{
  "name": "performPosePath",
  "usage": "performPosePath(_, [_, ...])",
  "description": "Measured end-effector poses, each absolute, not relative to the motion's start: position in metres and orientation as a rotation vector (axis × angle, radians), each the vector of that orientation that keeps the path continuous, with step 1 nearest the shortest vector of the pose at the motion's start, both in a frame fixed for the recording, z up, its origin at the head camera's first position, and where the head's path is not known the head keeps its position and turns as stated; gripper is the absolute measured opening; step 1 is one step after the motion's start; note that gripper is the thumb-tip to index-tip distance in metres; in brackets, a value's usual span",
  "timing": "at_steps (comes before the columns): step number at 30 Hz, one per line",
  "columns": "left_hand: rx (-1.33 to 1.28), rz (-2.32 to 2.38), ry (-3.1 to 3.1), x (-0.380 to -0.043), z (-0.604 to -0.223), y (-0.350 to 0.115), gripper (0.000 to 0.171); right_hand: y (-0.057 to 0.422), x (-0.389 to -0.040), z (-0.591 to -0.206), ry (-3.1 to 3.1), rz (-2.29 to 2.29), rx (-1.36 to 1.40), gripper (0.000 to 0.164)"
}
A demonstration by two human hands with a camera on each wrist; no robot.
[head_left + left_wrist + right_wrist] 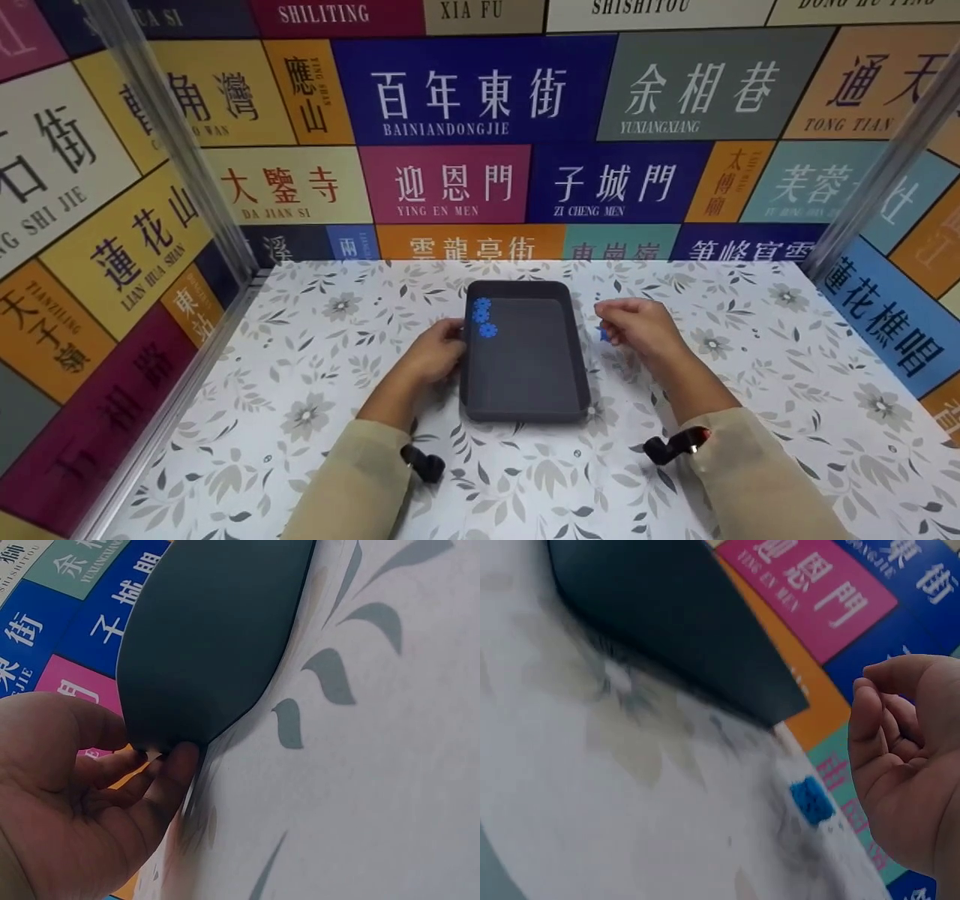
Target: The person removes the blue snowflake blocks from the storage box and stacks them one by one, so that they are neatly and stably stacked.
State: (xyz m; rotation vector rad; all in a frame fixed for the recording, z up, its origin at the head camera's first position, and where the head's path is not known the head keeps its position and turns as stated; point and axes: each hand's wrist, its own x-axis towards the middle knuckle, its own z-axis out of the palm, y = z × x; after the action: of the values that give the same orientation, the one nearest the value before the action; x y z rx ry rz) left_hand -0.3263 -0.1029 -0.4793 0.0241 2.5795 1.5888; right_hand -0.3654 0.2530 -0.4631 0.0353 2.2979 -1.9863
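A dark grey rectangular tray (pixel 525 367) lies on the table. Three small blue flower-shaped pieces (pixel 488 330) sit along its left side, toward the far end. My left hand (pixel 439 350) grips the tray's left side, with fingertips on the tray wall (pixel 217 637) in the left wrist view. Right of the tray, my right hand (pixel 637 322) is held with curled fingers and the thumb meeting the index fingertip; nothing shows between them. A blue piece (pixel 811 800) lies on the table near that hand, apart from it in the right wrist view.
White cloth with grey leaves and flowers covers the table (pixel 345 360). Upright panels with coloured street-name signs (pixel 472 90) stand behind it and on both sides. Clear posts (pixel 202 172) rise at the back corners. A black wrist device (pixel 424 463) sits at each sleeve.
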Motion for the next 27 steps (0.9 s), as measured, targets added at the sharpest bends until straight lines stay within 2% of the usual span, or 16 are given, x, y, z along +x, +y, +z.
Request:
performPosePath(3, [0.006,1.591,2.576,-0.327,-0.48,-0.103,0.055,0.24,-0.362,-0.453,2.247,-2.053,-0.017,0.015])
performPosePath(8, [-0.017,1.597,2.568,-0.327,-0.48,-0.103,0.055,0.215,-0.357,-0.441,2.143,-2.138,-0.128,0.01])
performPosePath(27, [-0.022,1.521,2.596,-0.329,-0.479,-0.103,0.055,0.141,-0.359,-0.423,1.951,-2.204,-0.276,0.008])
